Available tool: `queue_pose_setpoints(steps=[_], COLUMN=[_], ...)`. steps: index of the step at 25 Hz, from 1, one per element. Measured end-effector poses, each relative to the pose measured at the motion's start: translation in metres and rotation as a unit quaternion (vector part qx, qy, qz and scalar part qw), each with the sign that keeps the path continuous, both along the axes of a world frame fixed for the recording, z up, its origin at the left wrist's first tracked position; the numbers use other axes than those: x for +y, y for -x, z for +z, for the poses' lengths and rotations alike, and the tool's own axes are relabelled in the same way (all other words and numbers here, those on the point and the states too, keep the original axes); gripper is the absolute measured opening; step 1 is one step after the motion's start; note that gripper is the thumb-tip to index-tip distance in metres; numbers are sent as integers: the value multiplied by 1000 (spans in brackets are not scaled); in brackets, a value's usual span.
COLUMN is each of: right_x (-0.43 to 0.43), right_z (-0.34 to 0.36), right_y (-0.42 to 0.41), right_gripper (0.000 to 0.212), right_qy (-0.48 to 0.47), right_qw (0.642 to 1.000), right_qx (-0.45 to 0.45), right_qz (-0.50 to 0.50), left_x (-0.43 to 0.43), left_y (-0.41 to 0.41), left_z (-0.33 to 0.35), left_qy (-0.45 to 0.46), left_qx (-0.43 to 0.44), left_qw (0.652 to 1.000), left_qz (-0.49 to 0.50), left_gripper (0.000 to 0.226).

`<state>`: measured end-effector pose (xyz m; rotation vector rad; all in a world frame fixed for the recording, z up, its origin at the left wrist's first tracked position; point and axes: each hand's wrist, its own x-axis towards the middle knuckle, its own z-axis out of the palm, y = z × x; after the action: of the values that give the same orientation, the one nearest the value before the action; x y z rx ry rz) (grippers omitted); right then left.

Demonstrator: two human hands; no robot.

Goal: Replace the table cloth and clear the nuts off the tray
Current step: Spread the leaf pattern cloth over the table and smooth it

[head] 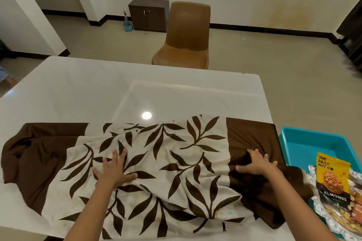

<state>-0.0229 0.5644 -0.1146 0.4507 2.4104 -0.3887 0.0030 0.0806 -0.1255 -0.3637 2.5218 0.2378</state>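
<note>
Cloth swap under way, not finished. Brown leaf-print table cloth lies bunched on near half of white counter, far half bare. My left hand and right hand press it, fingers spread wide, gripping nothing. Yellowish stains suggest old cloth. Nuts uncleared: silver tray at right holds yellow pouch reading "THE DAILY NUT CO", "ALMONDS".

Bare hands, bare forearms

Only the arms of the person show: the left hand and the right hand, each uncovered. The left forearm and the right forearm are slim and bare all the way to the lower edge of the view. The wrists are bare as well, and the fingers are too blurred for finer detail
</note>
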Motion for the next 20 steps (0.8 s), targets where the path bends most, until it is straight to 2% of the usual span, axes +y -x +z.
queue_pose_setpoints(steps=[2,3,5,7,9,13,16,17,18,19,20], right_x=[-19,-29,-49,-55,-51,-42,-38,-35,-33,-33,-34], right_z=[1,-3,-22,-38,-43,-44,-43,-39,-32,-25,-20], right_y=[10,11,2,-7,-1,38,79,94,106,113,112], right_gripper=[71,68,80,99,108,112,107,103,96,88,80], right_qy=[45,60,44,1,-14,-28,-34,-28,-9,18,49], right_qw=[992,988,993,996,994,994,994,994,992,985,971], right_qx=[101,129,107,92,103,103,96,103,125,171,235], right_qz=[-61,-60,-11,18,17,34,35,30,17,-2,-16], left_x=[35,56,91,106,102,102,97,91,81,70,60], left_y=[-2,-7,-22,-36,-37,-13,33,52,70,83,87], left_z=[6,6,-2,-18,-27,-31,-33,-30,-22,-11,-2], left_qy=[-13,-37,-80,-60,-35,-24,-28,-73,-164,-264,-327], left_qx=[67,98,101,98,110,138,154,154,152,171,219], left_qw=[996,988,977,983,985,984,986,984,973,946,912], left_qz=[65,113,171,145,127,111,65,48,51,80,116], left_gripper=[90,84,88,100,103,103,94,86,73,57,45])
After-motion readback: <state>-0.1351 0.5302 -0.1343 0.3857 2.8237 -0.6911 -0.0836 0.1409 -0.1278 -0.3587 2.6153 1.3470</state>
